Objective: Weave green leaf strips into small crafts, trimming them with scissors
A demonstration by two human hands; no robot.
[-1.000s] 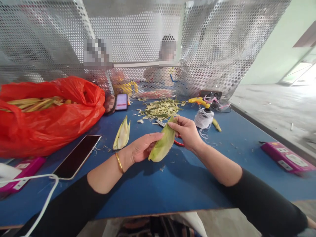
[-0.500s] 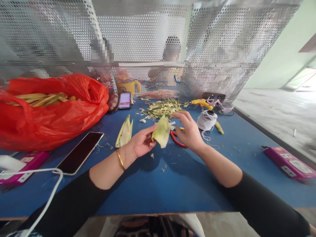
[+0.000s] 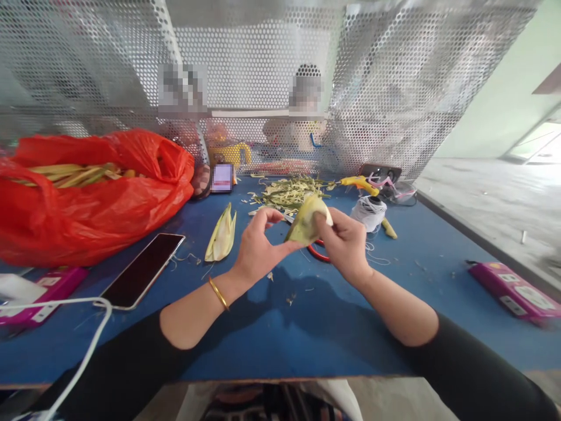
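Pinched in my right hand [image 3: 346, 242] is a pale yellow-green husk-like leaf [image 3: 308, 221], curled over and raised above the table. My left hand [image 3: 260, 245] has its fingers apart, and its thumb tip reaches the lower edge of the leaf. Partly behind the right hand lie red-handled scissors [image 3: 318, 252] on the blue table [image 3: 280, 345]. A pointed bundle of similar pale leaves [image 3: 221, 235] rests to the left of my left hand. Beyond both hands is a heap of trimmed leaf scraps [image 3: 284, 193].
A red plastic bag [image 3: 149, 216] of long husks stands at left, near a phone [image 3: 142, 272] and power strip [image 3: 48, 298]. White string spool [image 3: 369, 213], yellow tool [image 3: 359, 184] and glasses [image 3: 397, 190] lie right. A perforated metal screen [image 3: 249, 64] rises behind; people sit beyond it.
The leaf has passed from my left hand to my right and turned over, shifting slightly right. My left fingers have spread away from it.
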